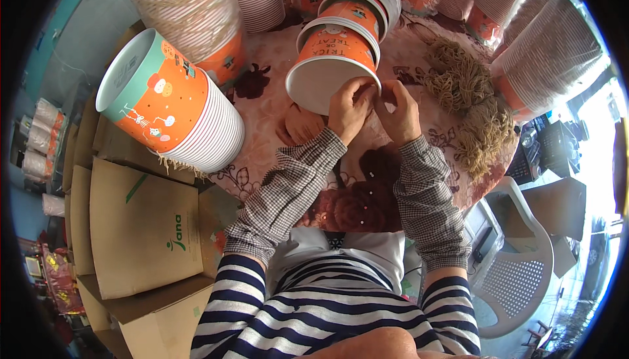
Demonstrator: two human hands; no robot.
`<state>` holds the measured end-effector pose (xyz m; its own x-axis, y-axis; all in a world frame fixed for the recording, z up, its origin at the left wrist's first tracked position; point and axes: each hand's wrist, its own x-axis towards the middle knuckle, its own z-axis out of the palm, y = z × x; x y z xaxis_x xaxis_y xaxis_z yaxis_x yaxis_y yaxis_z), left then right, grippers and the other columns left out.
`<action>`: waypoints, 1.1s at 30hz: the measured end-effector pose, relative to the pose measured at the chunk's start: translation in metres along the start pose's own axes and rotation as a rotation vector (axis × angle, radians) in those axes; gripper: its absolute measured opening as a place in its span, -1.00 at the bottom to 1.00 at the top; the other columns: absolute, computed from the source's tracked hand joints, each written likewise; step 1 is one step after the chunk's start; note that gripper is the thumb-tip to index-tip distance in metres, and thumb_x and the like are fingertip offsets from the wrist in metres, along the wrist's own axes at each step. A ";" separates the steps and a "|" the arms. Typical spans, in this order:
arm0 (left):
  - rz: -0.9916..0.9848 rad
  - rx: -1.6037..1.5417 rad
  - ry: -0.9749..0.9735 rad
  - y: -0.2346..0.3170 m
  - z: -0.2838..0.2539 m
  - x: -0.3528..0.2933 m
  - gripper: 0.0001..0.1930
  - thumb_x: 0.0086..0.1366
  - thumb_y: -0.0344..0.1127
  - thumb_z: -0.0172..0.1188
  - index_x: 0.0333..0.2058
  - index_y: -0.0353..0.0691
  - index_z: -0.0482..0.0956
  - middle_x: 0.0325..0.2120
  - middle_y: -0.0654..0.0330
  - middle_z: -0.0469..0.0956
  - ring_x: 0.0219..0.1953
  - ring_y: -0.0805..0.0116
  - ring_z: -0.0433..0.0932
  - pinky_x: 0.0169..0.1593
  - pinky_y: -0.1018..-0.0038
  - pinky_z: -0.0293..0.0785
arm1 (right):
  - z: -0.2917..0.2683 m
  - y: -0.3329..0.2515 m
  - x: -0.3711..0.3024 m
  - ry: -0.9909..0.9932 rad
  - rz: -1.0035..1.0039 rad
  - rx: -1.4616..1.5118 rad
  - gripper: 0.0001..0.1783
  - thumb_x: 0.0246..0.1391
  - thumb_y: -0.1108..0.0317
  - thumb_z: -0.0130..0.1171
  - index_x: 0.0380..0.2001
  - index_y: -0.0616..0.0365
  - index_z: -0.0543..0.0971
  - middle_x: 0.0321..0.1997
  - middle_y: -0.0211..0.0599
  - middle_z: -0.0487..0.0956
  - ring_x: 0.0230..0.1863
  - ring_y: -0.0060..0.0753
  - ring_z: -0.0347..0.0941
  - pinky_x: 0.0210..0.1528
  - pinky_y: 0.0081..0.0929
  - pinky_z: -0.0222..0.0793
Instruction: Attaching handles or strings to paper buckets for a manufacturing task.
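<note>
Two sets, left fingers [348,99], right fingers [401,101], bunched at right rim of orange cup [321,83]; hold unclear.

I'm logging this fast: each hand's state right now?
Left hand: pinched closed at the rim of the orange tub; hold unclear.
Right hand: pinched closed beside it; anything held unclear.
</note>
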<state>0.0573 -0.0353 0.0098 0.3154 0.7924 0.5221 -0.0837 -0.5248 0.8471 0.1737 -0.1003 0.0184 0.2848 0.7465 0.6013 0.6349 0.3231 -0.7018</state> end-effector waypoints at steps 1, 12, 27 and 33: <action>-0.002 0.000 0.002 -0.001 -0.003 0.001 -0.84 0.20 -0.44 0.18 -0.23 -0.31 0.56 -0.34 0.07 0.61 -0.31 0.25 0.62 -0.22 0.42 0.52 | 0.002 -0.002 0.000 -0.010 -0.033 -0.011 -0.74 -0.05 0.51 0.22 -0.24 0.27 0.46 -0.33 -0.18 0.53 -0.32 -0.32 0.56 -0.25 -0.48 0.47; 0.112 -0.001 -0.031 -0.013 -0.014 0.005 -0.82 0.20 -0.39 0.17 -0.23 -0.32 0.51 -0.39 0.10 0.59 -0.36 0.31 0.59 -0.25 0.44 0.50 | 0.006 -0.005 0.002 -0.021 0.036 0.053 -0.77 -0.01 0.50 0.21 -0.23 0.27 0.47 -0.32 -0.18 0.54 -0.30 -0.31 0.56 -0.24 -0.46 0.47; 0.225 0.154 0.063 0.004 -0.009 0.002 -0.91 0.12 -0.49 0.20 -0.37 -0.32 0.52 -0.44 0.08 0.55 -0.42 0.15 0.57 -0.38 0.40 0.53 | 0.009 -0.003 -0.005 -0.039 -0.005 0.018 -0.74 -0.01 0.50 0.22 -0.21 0.26 0.46 -0.32 -0.18 0.55 -0.30 -0.32 0.58 -0.26 -0.47 0.49; 0.374 0.151 -0.016 0.008 -0.011 -0.003 -0.87 0.10 -0.55 0.16 -0.35 -0.26 0.46 -0.36 0.11 0.54 -0.39 0.15 0.55 -0.35 0.37 0.48 | 0.004 0.006 0.001 0.023 0.094 0.003 -0.74 -0.04 0.51 0.23 -0.23 0.26 0.49 -0.32 -0.17 0.56 -0.33 -0.30 0.57 -0.29 -0.46 0.48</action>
<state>0.0453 -0.0381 0.0163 0.3040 0.5342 0.7888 -0.0557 -0.8166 0.5745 0.1750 -0.0953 0.0136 0.3597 0.7599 0.5414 0.6023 0.2541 -0.7567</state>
